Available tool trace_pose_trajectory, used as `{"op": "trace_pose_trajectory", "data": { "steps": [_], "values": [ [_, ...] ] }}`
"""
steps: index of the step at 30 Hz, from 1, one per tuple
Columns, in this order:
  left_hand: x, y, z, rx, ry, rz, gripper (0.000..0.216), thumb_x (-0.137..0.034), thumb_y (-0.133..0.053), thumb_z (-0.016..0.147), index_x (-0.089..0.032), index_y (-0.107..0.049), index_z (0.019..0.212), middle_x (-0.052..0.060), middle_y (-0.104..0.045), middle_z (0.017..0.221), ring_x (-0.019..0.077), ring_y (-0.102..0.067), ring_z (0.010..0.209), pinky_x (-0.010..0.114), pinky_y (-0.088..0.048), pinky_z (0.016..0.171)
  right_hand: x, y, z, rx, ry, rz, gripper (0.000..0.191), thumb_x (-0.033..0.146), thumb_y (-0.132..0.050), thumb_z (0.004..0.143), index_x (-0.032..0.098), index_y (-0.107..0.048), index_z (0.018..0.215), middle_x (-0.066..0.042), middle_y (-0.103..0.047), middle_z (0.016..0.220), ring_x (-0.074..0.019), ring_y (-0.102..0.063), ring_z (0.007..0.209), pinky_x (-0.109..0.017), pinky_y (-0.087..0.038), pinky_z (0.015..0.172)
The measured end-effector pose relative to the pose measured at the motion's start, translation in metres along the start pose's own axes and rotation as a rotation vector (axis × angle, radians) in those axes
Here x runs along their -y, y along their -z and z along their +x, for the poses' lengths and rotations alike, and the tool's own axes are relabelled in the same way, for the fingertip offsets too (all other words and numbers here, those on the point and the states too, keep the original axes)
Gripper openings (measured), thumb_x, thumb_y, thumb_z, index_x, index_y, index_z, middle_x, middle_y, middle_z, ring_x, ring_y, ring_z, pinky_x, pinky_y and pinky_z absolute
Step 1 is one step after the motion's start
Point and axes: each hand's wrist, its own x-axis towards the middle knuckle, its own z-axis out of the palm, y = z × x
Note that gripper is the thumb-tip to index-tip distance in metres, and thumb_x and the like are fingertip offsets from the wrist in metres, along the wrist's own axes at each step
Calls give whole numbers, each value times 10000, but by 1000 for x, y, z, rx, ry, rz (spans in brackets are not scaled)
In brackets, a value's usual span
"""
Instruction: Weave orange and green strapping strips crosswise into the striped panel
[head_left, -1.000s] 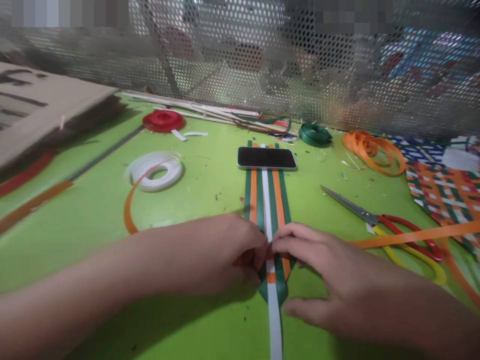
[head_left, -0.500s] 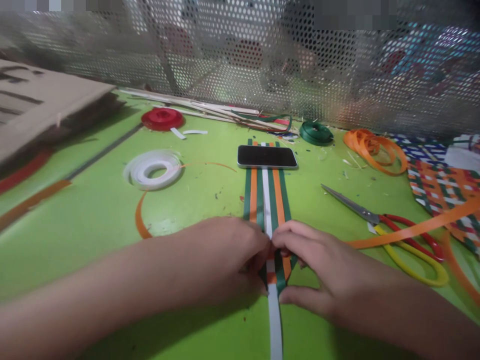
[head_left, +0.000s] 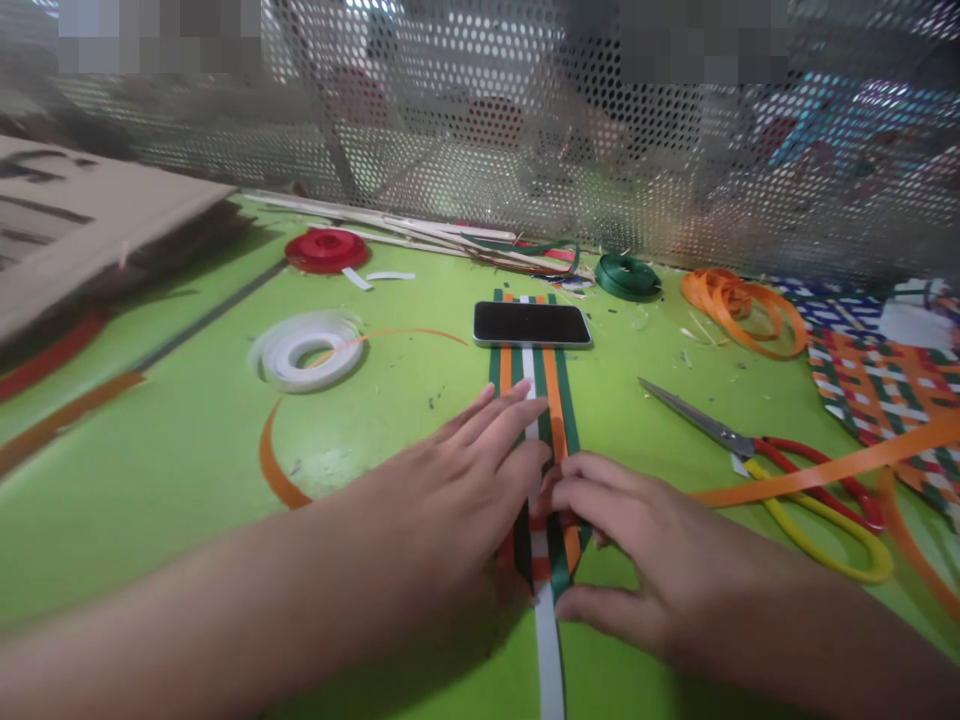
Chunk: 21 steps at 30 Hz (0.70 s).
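Several long flat strips in green, orange and white point(head_left: 553, 385) lie side by side on the green table and cross short orange pieces near me. A dark-screened phone point(head_left: 532, 324) rests across their far part. My left hand point(head_left: 480, 480) lies over the strips with its fingers stretched forward and slightly apart, the fingertips on the white middle strip. On the right edge of the strips, my right hand point(head_left: 626, 530) presses down with bent fingertips, its thumb held well apart from them. The woven part under my left palm is partly hidden. A white strip end point(head_left: 549, 650) runs towards me.
Red-and-yellow scissors point(head_left: 757, 450) lie open to the right, under an orange strip. Around stand white point(head_left: 307, 350), red point(head_left: 326, 250), green point(head_left: 626, 276) and orange point(head_left: 742, 305) rolls. Woven pieces point(head_left: 877, 380) lie right, cardboard point(head_left: 97, 215) left. A perforated metal panel point(head_left: 480, 130) stands behind.
My left hand has uncurled from the white strip and reached forward with its fingers straight. My right hand stays in nearly the same place. The view has tipped slightly up.
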Motion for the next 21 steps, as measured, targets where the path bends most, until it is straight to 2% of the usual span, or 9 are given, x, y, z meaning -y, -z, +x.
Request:
{"op": "trace_pose_trajectory", "data": {
  "steps": [3, 6, 9, 13, 16, 18, 20, 21],
  "values": [
    [6, -9, -2, 101, 7, -106, 860, -614, -435, 1088, -39, -290, 1711, 235, -156, 1795, 387, -112, 1685, 561, -196, 1351, 0, 1, 0, 5, 7, 19, 483, 369, -768, 962, 278, -644, 1420, -68, -563, 1625, -269, -531, 1503, -400, -411, 1270],
    [13, -14, 2, 190, 33, -183, 993, -739, -368, 1061, -51, -151, 1744, 208, 22, 1788, 379, -8, 1683, 563, -131, 1364, 1, 3, 1, 1, 31, 26, 447, 404, -774, 963, 265, -671, 1376, -84, -565, 1614, -279, -545, 1482, -376, -452, 1227],
    [16, -15, 9, 198, 48, -184, 1101, -812, -393, 1011, -51, -81, 1743, 204, 114, 1767, 403, 61, 1667, 593, -96, 1361, 2, 7, 4, 19, 33, 18, 459, 477, -771, 963, 256, -692, 1357, -103, -599, 1561, -295, -605, 1401, -378, -529, 1130],
    [17, -16, 13, 180, 47, -184, 1169, -874, -395, 973, -47, -82, 1738, 205, 139, 1752, 419, 63, 1658, 600, -96, 1360, -2, 13, 7, 61, 112, 37, 461, 517, -772, 961, 255, -727, 1337, -84, -679, 1420, -258, -679, 1267, -357, -540, 1094],
    [17, -18, 12, 173, 42, -178, 1167, -888, -359, 973, -55, -65, 1735, 199, 156, 1744, 406, 75, 1655, 583, -75, 1364, -10, 16, 7, -13, 156, 25, 577, 622, -814, 889, 260, -752, 1334, -84, -675, 1447, -272, -663, 1311, -356, -523, 1133],
    [18, -19, 12, 165, 40, -165, 1170, -894, -344, 971, -53, -58, 1732, 198, 171, 1738, 400, 93, 1652, 577, -50, 1364, -16, 16, 7, -92, 116, -51, 817, 701, -818, 836, 275, -653, 1513, -102, -551, 1635, -327, -549, 1474, -426, -458, 1226],
    [18, -20, 12, 150, 36, -161, 1178, -899, -336, 969, -54, -30, 1730, 195, 179, 1737, 393, 99, 1652, 570, -50, 1365, -22, 13, 8, -102, 30, -161, 1100, 759, -783, 826, 278, -364, 1722, -108, -280, 1810, -385, -323, 1630, -535, -335, 1306],
    [18, -20, 12, 142, 33, -162, 1181, -901, -335, 967, -57, -13, 1729, 192, 179, 1739, 389, 98, 1653, 566, -56, 1366, -25, 11, 9, -79, -18, -207, 1193, 781, -757, 832, 270, -210, 1761, -102, -142, 1841, -402, -208, 1666, -580, -279, 1319]
  ]
}}
